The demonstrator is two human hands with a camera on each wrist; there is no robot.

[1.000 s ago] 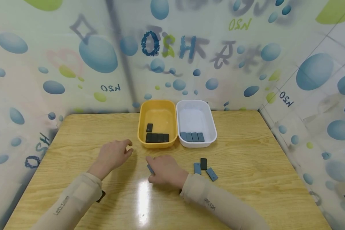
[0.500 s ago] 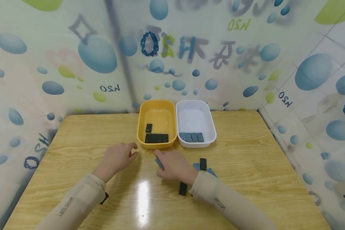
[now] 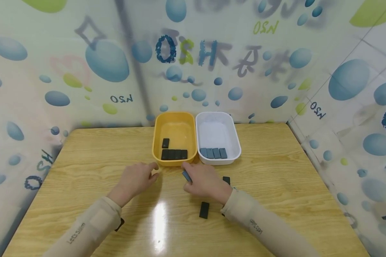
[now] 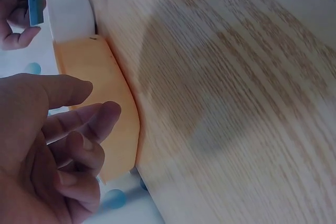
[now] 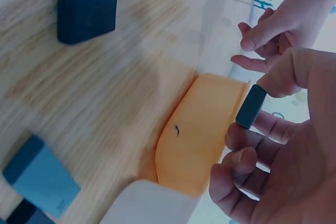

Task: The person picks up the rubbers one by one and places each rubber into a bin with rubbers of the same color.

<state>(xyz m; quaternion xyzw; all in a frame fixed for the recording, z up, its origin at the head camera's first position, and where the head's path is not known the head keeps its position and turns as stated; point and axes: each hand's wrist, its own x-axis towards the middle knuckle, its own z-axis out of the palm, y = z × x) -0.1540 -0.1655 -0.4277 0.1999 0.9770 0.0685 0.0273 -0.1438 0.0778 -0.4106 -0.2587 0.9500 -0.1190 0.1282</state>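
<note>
Between thumb and fingertips, my right hand (image 3: 207,182) pinches a small blue domino-like tile (image 3: 186,176) just in front of the two plastic bins. The tile (image 5: 251,107) is held on edge, above the table, in the right wrist view. My left hand (image 3: 136,180) hovers near the yellow bin (image 3: 180,128), its fingers loosely curled around nothing. In that bin lie several black tiles (image 3: 174,154), most in a row at the near end. The white bin (image 3: 217,128) beside it has a row of several blue tiles (image 3: 213,153).
A black tile (image 3: 204,210) lies on the wooden table (image 3: 270,160), and another black tile (image 3: 226,180) sits by the right wrist. Partly under the left sleeve is a black tile (image 3: 120,225). A loose blue tile (image 5: 44,177) shows in the right wrist view.
My right hand has moved right and away from me with the blue tile, toward the bins. A black tile came out from under its forearm, which now covers the loose blue tiles. Left hand shifted slightly right.
</note>
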